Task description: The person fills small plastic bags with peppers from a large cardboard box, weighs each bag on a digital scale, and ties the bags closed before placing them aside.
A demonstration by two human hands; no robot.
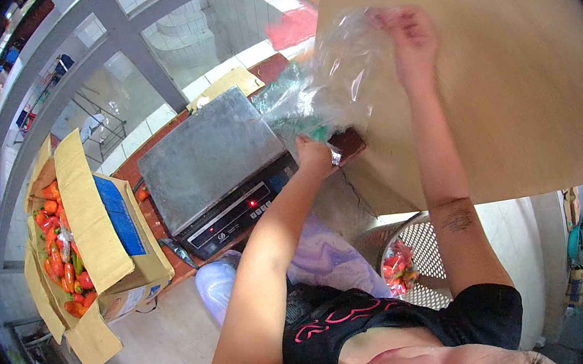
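Note:
A clear plastic bag (347,68) is stretched between my two hands, thin and crinkled. High on the right, my right hand (409,32) is blurred but closed on the bag's upper corner. Lower down, my left hand (314,155) is closed at the bag's lower end, beside the scale's right corner; its fingertips are partly hidden. A small shiny silver object (335,155) shows beside that hand, its kind unclear. The digital scale (209,155) has a bare metal plate and red lights on its front panel. Green plastic (299,125) lies behind the clear bag.
At left, an open cardboard box (111,267) holds many red and orange peppers (63,258). A perforated basket (425,253) by my legs contains bagged red peppers (398,269). A large brown board (510,85) stands at right. Grey framed windows (139,45) rise behind the red-brown bench (178,256).

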